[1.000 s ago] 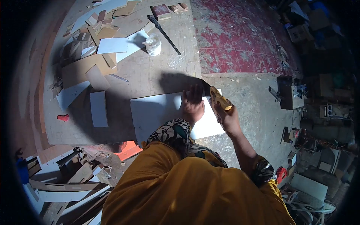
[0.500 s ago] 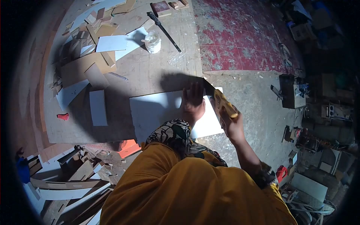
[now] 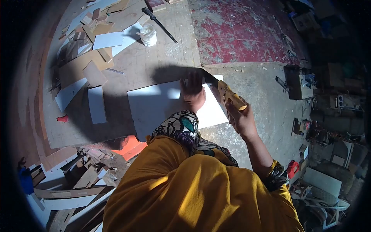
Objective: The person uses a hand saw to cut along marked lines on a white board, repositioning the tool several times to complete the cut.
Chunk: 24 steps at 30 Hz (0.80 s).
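My left hand [image 3: 193, 94] lies flat on a white board [image 3: 154, 104], fingers stretched toward its far edge. The board rests on the worktable, its right end out past the table's edge. In my right hand [image 3: 242, 120] is a handsaw [image 3: 228, 94], gripped by its yellow-brown handle. Its dark blade crosses the board's far right corner, pointing up and left. Shadow covers much of the board's left part, while the strip right of my left hand is brightly lit.
The wooden worktable [image 3: 116, 129] carries a pen [image 3: 116, 71], a white jar [image 3: 148, 36], a long dark bar clamp [image 3: 160, 25], a red piece [image 3: 62, 119] and several offcuts [image 3: 96, 104]. An orange object [image 3: 131, 149] lies below its near edge. Concrete floor [image 3: 266, 112] spreads to the right.
The whole view has shifted, so the table and board sit higher and more to the left. Relative to the board, my right hand and the saw have drawn back to the lower right.
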Available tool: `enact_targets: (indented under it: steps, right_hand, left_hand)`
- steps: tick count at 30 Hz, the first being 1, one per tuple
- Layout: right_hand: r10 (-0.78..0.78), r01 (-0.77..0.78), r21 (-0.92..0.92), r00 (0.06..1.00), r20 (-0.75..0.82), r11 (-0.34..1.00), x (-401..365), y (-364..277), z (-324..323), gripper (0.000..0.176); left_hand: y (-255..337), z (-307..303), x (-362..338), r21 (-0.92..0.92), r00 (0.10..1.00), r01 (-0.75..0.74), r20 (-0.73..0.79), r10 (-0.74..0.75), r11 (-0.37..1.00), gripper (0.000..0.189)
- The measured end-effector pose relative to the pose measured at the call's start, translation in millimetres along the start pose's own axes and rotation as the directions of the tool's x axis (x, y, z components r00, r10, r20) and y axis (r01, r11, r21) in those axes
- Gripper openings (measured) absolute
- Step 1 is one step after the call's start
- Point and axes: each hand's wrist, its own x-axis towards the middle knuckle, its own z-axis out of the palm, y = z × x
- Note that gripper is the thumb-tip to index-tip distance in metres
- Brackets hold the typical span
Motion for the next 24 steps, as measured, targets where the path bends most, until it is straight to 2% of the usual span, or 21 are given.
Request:
enact_targets:
  steps: [2,5,8,10,11,15,19,24]
  right_hand:
    - [0.036,-0.036,-0.014,0.999,0.014,0.999,-2.4,-1.5,1.2,0.026]
    - [0.042,-0.043,0.067,0.999,0.026,0.997,3.3,-2.3,0.5,0.027]
    - [0.050,-0.052,0.118,0.999,0.017,0.992,20.7,8.1,2.5,0.029]
    - [-0.020,0.013,0.123,0.998,0.055,0.992,46.0,20.5,13.6,0.031]
    - [0.026,-0.028,0.035,0.998,0.062,0.999,46.6,14.2,11.1,0.032]
    - [0.079,-0.077,-0.022,0.993,0.083,0.997,46.5,2.6,8.9,0.030]
    - [-0.043,0.044,-0.027,0.998,0.047,0.999,15.9,1.3,7.9,0.023]
    - [0.015,-0.015,-0.031,1.000,0.019,0.999,-10.9,6.2,-4.5,0.023]
  left_hand:
    - [-1.5,0.1,-1.8,-0.010,1.000,-0.001,-0.017,0.001,1.000,0.060]
    - [-0.7,-0.1,0.1,-0.012,1.000,-0.001,-0.007,0.001,1.000,0.061]
    - [1.0,-9.8,-0.2,0.001,0.997,0.006,0.071,-0.006,1.000,0.061]
    - [0.0,-10.2,3.3,-0.002,0.997,0.004,0.071,-0.004,1.000,0.063]
    - [0.2,-8.0,0.8,-0.006,0.997,0.006,0.076,-0.005,1.000,0.063]
    - [0.3,-1.9,-0.5,0.026,1.000,-0.003,0.015,0.002,1.000,0.063]
    - [0.4,-1.7,1.0,-0.044,0.998,0.058,0.040,-0.056,0.997,0.061]
    - [0.4,-1.1,-2.0,-0.021,0.999,0.023,-0.026,-0.023,1.000,0.061]
